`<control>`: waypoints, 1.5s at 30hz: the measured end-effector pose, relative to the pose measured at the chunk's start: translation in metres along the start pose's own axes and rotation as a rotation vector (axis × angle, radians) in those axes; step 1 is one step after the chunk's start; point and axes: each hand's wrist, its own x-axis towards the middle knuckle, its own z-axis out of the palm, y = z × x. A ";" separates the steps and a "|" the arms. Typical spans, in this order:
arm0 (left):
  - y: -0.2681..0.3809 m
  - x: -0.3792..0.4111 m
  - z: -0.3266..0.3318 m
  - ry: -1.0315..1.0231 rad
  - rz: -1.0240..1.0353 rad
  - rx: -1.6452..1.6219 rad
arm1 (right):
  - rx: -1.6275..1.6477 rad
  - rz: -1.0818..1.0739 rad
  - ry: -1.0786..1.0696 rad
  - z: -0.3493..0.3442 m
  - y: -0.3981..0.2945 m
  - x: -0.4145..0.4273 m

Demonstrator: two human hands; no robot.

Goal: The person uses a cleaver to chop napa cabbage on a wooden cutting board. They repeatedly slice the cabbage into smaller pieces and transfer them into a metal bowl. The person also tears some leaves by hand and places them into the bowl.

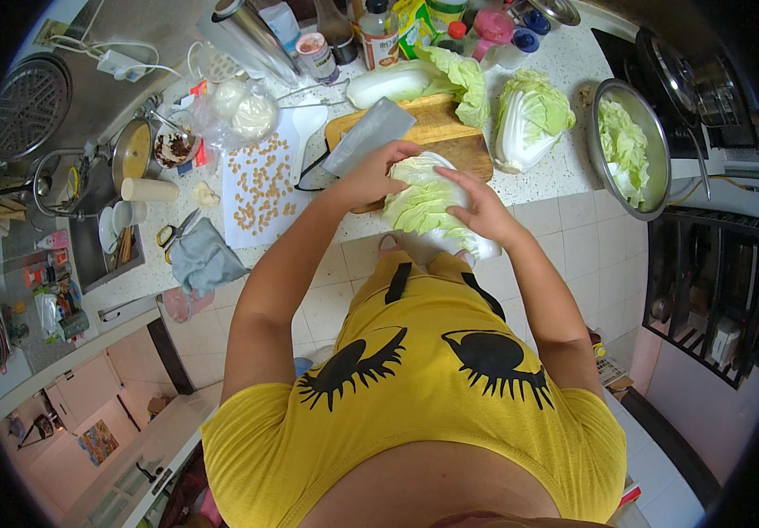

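Note:
Between both hands I hold a head of napa cabbage (429,198) at the counter's front edge, over the near side of the wooden cutting board (449,122). My left hand (376,173) grips its left side and my right hand (482,204) its right side. A cleaver (369,135) lies on the board's left part, its blade beside my left hand. Behind the board rests another long cabbage piece (389,82) with a loose leaf end drooping onto the board. One more cabbage head (531,122) lies right of the board. A steel bowl (660,191) at the right holds cabbage leaves (622,148).
Left of the board, soybean-like pieces (261,185) lie on a white sheet, with a white spatula (309,129) beside them. Scissors (178,231) and a grey-blue cloth (205,254) are near the front edge. Bottles (379,43) and jars line the back; the sink (89,254) is far left.

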 end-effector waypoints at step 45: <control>0.097 -0.030 0.017 -0.085 -0.045 1.198 | -0.267 0.258 0.371 0.011 0.082 0.022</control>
